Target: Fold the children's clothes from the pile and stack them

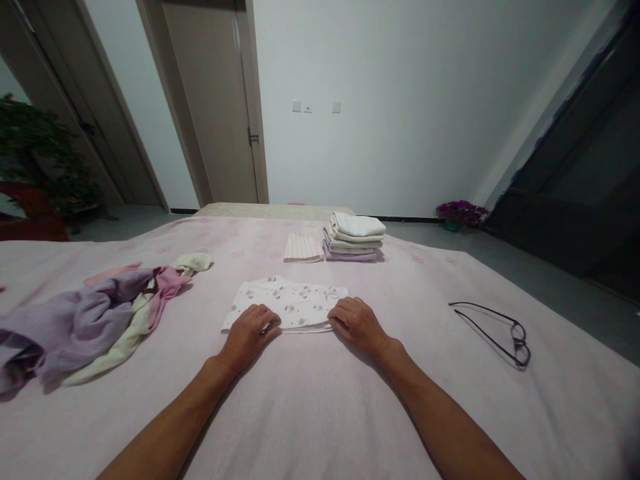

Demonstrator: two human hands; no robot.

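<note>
A folded white garment with a small reddish and grey print lies flat in front of me in the head view. My left hand is closed at its near left edge, with curled fingers on the cloth and the thumb along the front. At the near right corner, my right hand pinches the fabric, its fingertips partly hidden. Just beyond are a small folded striped cloth and a neat stack of folded clothes, white and cream above lilac.
The bed has a pale pink cover. A loose heap of lilac, cream and pink clothes lies on the left. Black-framed glasses rest on the right. Past the bed are a door and purple flowers.
</note>
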